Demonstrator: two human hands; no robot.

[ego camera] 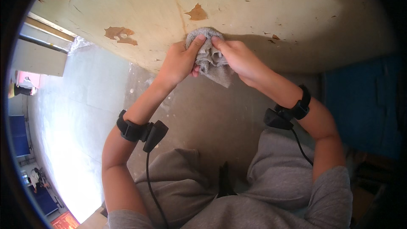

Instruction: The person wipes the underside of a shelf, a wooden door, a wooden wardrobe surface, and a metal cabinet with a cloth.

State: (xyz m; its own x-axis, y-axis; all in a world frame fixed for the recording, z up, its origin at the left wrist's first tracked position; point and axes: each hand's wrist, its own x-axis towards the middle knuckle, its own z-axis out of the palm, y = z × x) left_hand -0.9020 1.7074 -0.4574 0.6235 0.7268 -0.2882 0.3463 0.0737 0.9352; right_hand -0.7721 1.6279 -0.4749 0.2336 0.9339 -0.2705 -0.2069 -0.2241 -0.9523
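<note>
Both my hands grip a bunched grey cloth (212, 55) in front of a pale painted wall-like surface (235, 12). My left hand (181, 58) holds its left side, thumb pressed on top and some fingertips showing below. On the other side, my right hand (240, 55) pinches the cloth with its thumb near the top, its other fingers mostly hidden. One loose corner of the cloth hangs down between the hands. Whether the cloth touches the painted surface, I cannot tell for sure.
Brown patches of peeled paint (120, 35) mark the pale surface. Below lies a concrete floor (219, 111), brightly lit at left. A blue panel (359, 101) stands at right. Black straps with devices (135, 130) and cables sit on my forearms. A person (36, 176) is far left.
</note>
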